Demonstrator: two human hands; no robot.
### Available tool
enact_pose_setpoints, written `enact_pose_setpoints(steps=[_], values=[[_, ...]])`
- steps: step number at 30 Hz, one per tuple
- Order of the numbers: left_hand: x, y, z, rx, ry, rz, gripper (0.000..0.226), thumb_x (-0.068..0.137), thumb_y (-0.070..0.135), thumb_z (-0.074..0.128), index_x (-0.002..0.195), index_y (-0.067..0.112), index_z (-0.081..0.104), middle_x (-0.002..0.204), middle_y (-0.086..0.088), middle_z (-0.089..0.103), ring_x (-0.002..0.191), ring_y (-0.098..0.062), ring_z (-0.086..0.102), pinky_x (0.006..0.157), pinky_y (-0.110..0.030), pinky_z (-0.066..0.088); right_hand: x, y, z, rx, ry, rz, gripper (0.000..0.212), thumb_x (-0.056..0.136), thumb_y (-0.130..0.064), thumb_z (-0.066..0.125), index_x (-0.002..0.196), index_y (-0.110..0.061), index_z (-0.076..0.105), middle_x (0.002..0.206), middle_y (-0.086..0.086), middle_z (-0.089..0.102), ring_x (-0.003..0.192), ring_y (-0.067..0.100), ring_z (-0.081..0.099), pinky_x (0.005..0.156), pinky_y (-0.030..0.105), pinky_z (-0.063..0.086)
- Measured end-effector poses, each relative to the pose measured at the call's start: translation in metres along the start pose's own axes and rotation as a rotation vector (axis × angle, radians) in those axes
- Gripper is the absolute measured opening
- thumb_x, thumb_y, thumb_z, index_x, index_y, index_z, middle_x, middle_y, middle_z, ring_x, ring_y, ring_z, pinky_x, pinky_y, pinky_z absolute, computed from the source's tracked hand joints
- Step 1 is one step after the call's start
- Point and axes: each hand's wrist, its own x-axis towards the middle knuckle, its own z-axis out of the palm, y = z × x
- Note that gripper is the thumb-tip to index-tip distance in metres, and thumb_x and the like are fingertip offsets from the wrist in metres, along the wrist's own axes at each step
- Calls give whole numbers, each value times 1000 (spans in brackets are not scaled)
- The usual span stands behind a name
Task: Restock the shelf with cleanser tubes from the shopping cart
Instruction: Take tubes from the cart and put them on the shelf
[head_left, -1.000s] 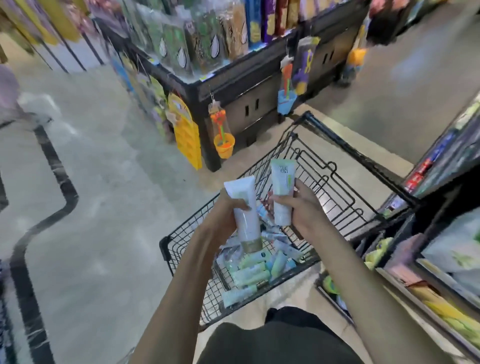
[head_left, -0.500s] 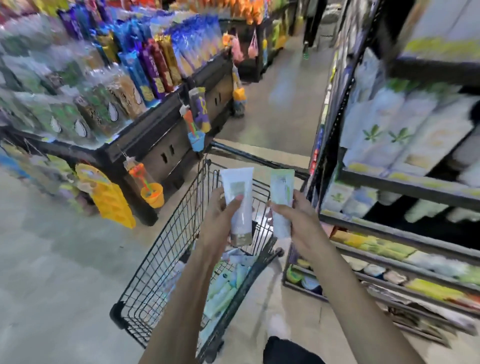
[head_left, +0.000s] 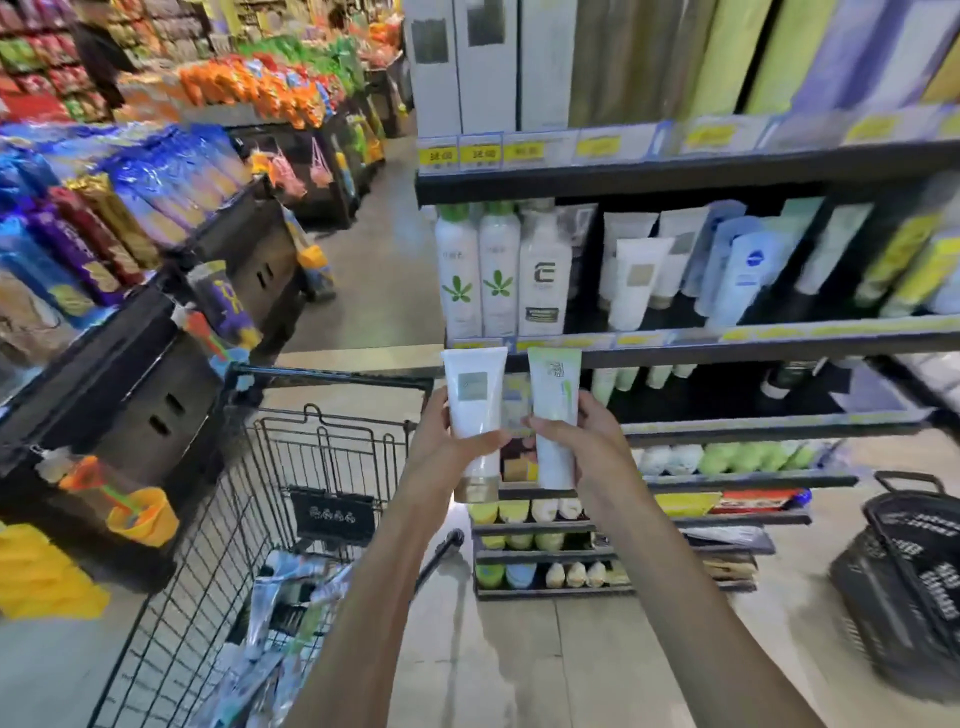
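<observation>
My left hand (head_left: 449, 447) grips a white cleanser tube with a gold cap (head_left: 474, 410), held upright with the cap down. Beside it my right hand (head_left: 584, 444) grips a pale green and white tube (head_left: 555, 410), also upright. Both tubes are raised in front of the dark shelf unit (head_left: 675, 343), level with its lower shelves. Matching white tubes (head_left: 636, 280) stand on the shelf above. The black wire shopping cart (head_left: 270, 499) is at the lower left, with several more tubes and packets (head_left: 280, 613) lying in it.
A black display stand with snack bags (head_left: 130, 364) lines the left of the aisle, with hanging toys on its side. A black hand basket (head_left: 904, 571) sits on the floor at the right. Tall white bottles (head_left: 478, 270) stand at the shelf's left end.
The view has swung from the cart up to the shelf. Both hands have carried the two tubes up and away from the cart, toward the shelf front.
</observation>
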Motion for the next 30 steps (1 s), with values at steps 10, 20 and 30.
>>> enact_pose_setpoints(steps=[10,20,30], values=[[5,-5,175,8,66,137,60,79,13,87,129,30,58,119,6,72,109,-17,70,92,-47,60,-14,-64,-154,-52,71,-70,42,88,-4,78,125,-19,65,111,11,76,89,25,72,74,39,57],[21,-1,273,99,102,192,55,83,18,85,129,28,56,117,10,69,109,-10,67,91,-34,57,-7,-92,-246,-34,104,-61,40,86,-5,80,120,-18,65,111,19,73,86,32,70,81,49,60],[77,4,325,178,191,323,53,85,24,82,130,35,55,117,19,66,108,3,62,83,-15,50,37,-120,-292,-28,107,-87,47,89,-2,76,129,-19,62,111,15,75,83,29,72,78,44,58]])
